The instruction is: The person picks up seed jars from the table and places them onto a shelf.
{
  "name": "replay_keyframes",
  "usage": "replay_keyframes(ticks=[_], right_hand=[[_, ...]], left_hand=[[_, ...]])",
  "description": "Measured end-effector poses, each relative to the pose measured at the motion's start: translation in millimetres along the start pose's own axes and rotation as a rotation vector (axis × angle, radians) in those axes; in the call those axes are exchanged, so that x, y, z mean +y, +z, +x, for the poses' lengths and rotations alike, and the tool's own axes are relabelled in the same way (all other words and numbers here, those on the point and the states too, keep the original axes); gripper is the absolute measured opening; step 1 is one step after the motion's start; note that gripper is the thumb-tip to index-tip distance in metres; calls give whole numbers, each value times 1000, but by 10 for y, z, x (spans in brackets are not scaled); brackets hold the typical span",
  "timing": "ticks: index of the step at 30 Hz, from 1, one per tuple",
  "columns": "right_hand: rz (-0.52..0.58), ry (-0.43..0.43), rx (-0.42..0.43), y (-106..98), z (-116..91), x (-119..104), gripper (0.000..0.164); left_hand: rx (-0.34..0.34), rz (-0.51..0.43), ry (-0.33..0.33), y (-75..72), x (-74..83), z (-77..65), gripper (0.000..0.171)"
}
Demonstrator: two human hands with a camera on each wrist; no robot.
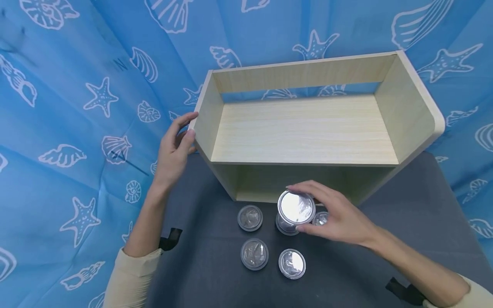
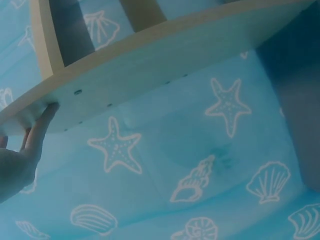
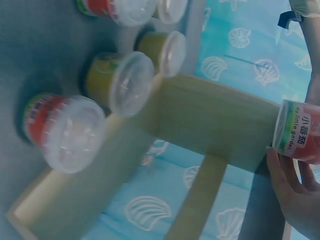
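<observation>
My right hand (image 1: pixel 335 214) grips a can (image 1: pixel 296 207) by its sides, with the shiny round end facing up in the head view. In the right wrist view this can (image 3: pixel 302 132) shows a red and green label reading "My little garden". It is held above the table, just in front of the lower compartment of a pale wooden shelf (image 1: pixel 308 130). The fingertips of my left hand (image 1: pixel 173 154) touch the edge and outer face of the shelf's left side panel; in the left wrist view a fairly straight finger (image 2: pixel 44 127) presses the panel (image 2: pixel 165 65).
Several more cans stand on the dark table (image 1: pixel 208 256), including a can (image 1: pixel 250 217), another can (image 1: pixel 254 254) and a third can (image 1: pixel 292 264). One can (image 1: pixel 320 218) is partly hidden by my right hand. A blue seashell-print curtain (image 1: pixel 100 141) hangs behind and to the left.
</observation>
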State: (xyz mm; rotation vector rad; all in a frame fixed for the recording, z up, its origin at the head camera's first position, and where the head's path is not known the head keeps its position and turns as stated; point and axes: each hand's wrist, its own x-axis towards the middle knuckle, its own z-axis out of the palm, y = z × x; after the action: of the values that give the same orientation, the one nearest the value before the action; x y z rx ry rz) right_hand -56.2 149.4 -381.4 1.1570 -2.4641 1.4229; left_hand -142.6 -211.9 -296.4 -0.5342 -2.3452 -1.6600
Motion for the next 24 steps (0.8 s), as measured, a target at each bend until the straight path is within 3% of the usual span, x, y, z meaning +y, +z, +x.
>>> replay_keyframes(ticks=[16, 24], right_hand=[[22, -46, -23, -105, 535, -178, 75], [57, -5, -38, -143, 778, -238, 75]], left_hand=[[-24, -27, -53, -18, 17, 25, 42], [-30, -41, -69, -37, 36, 25, 42]])
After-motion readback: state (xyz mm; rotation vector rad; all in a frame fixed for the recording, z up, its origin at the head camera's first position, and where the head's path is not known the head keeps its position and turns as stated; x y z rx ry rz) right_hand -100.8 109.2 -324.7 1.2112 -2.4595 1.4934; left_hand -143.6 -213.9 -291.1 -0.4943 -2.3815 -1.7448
